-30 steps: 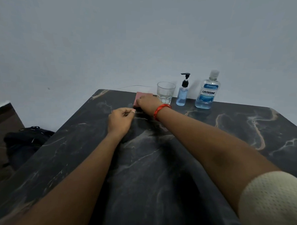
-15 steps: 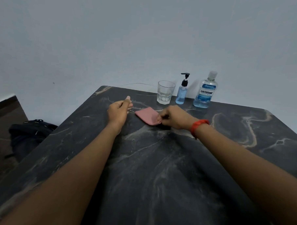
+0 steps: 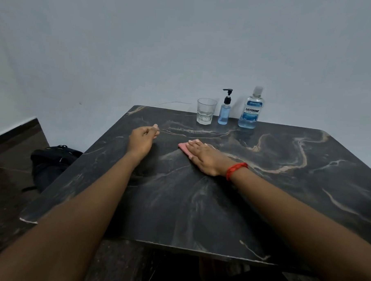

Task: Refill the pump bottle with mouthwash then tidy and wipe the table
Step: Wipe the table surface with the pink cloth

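My right hand [image 3: 203, 157], with a red band at the wrist, lies flat on a pink cloth [image 3: 183, 148] in the middle of the dark marble table [image 3: 220, 205]; only the cloth's left edge shows. My left hand [image 3: 142, 138] rests on the table to the left, fingers loosely curled with the thumb out, holding nothing I can see. At the back edge stand a clear glass [image 3: 206, 114], a small pump bottle [image 3: 225, 109] with blue liquid and a black pump, and a capped mouthwash bottle [image 3: 251, 110].
A black bag [image 3: 52, 162] lies on the dark floor left of the table. A plain wall runs directly behind the table's back edge. A thin wire [image 3: 171, 103] hangs along the wall behind the glass.
My right hand dragged the pink cloth from beside the glass toward me and to the right, then flattened on top of it. My left hand stayed about where it was.
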